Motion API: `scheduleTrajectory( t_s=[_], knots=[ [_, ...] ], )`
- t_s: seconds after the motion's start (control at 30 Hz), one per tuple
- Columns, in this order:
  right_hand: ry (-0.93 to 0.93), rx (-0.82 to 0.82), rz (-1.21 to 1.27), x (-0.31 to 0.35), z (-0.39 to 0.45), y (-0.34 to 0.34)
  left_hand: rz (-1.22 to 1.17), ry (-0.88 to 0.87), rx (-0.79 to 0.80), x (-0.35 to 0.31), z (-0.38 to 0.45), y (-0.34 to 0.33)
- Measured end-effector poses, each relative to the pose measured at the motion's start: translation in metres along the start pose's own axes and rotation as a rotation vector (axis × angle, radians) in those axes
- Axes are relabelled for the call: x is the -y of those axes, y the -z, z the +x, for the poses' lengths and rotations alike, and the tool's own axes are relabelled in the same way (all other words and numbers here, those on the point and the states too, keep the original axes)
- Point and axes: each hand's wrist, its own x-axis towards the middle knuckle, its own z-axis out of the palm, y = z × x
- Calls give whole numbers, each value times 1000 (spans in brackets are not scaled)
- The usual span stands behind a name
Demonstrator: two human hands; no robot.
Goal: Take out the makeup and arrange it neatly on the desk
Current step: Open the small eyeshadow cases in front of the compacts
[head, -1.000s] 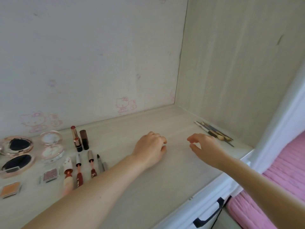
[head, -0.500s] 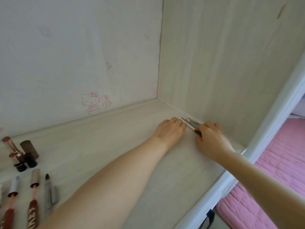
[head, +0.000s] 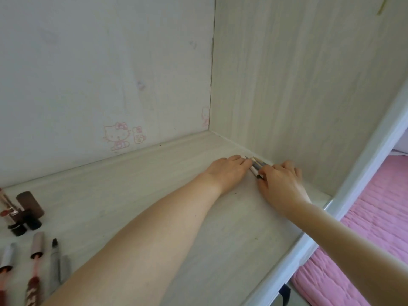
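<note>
Now left hand (head: 229, 171) flat against slim brushes (head: 256, 165) on desk (head: 136, 195), right hand (head: 280, 184) curled, gripping them.

Bedroom, pink bedding (head: 362, 257) (cartoon-cat wallpaper (head: 117, 135))

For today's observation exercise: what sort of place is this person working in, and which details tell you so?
Probably a bedroom desk nook. Cartoon-cat wallpaper backs a pale wood-grain desk, lipsticks stand at its left, and pink quilted bedding lies beside it.
</note>
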Motion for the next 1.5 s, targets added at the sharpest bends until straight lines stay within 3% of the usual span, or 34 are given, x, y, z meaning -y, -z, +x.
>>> scheduleTrajectory(
  t_s=[0.2, 0.4, 0.83, 1.27, 1.5],
  knots=[
    [-6, 42, 60, 5, -1, 5, 38, -54, 52, -4, -5, 4],
    [22, 16, 194, 10, -14, 13, 58, 25, 38, 3, -33, 5],
    [188, -62, 535, 64, -46, 43, -182, 208, -33, 24, -132, 64],
    [167, 111, 1027, 165, -99, 83, -586, 440, -365, 37, -283, 112],
    [189, 220, 1287, 224, -129, 100, -754, 599, -465, 45, -375, 126]
  ],
)
